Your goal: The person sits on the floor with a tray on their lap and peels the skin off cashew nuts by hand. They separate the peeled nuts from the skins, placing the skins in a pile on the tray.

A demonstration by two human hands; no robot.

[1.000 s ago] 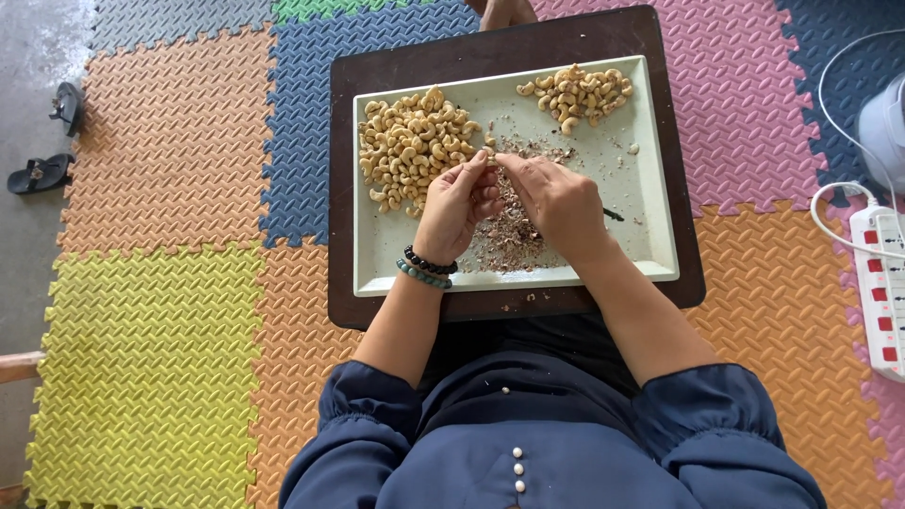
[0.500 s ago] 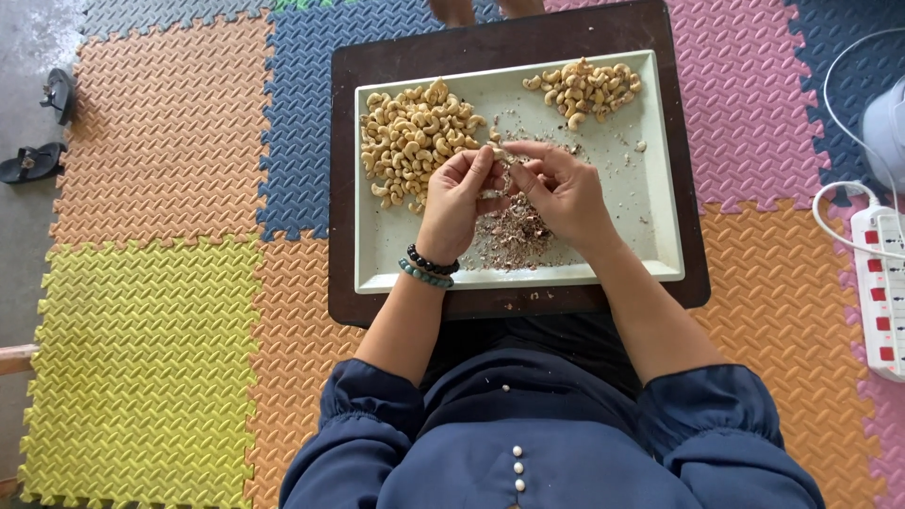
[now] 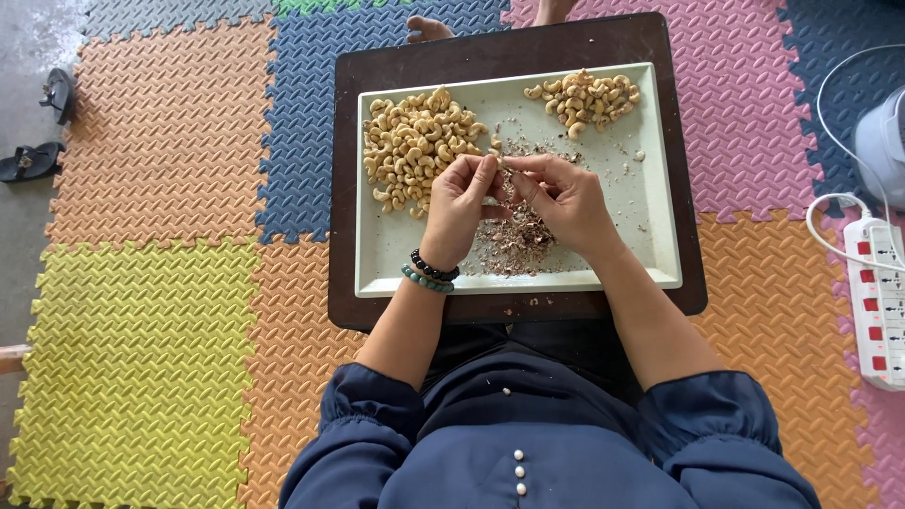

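The person sits over a dark brown tabletop (image 3: 679,170) that carries a pale rectangular tray (image 3: 660,236). Both hands meet above the middle of the tray. The left hand (image 3: 457,212) has its fingers curled closed, thumb and fingertips pinched together at a small cashew nut (image 3: 498,165) held between the two hands; the nut is mostly hidden, so little of its shape shows. The right hand (image 3: 566,198) has its fingers bent inward as well, the tips pressed to the same nut from the other side, touching the left hand's fingertips. On the left wrist sit two beaded bracelets (image 3: 429,273), one black and one green.

Directly below the hands lies a heap of brownish husk flakes (image 3: 514,245) on the tray. A large pile of cashews (image 3: 410,146) fills the tray's far left part, just beside the left hand, and a smaller pile of cashews (image 3: 584,99) sits in the far right corner, apart from the hands. Loose flakes are scattered between them.

The tabletop rests on a floor of coloured foam mats (image 3: 151,311). A white power strip (image 3: 881,302) lies to the right, and dark sandals (image 3: 33,160) lie at the far left
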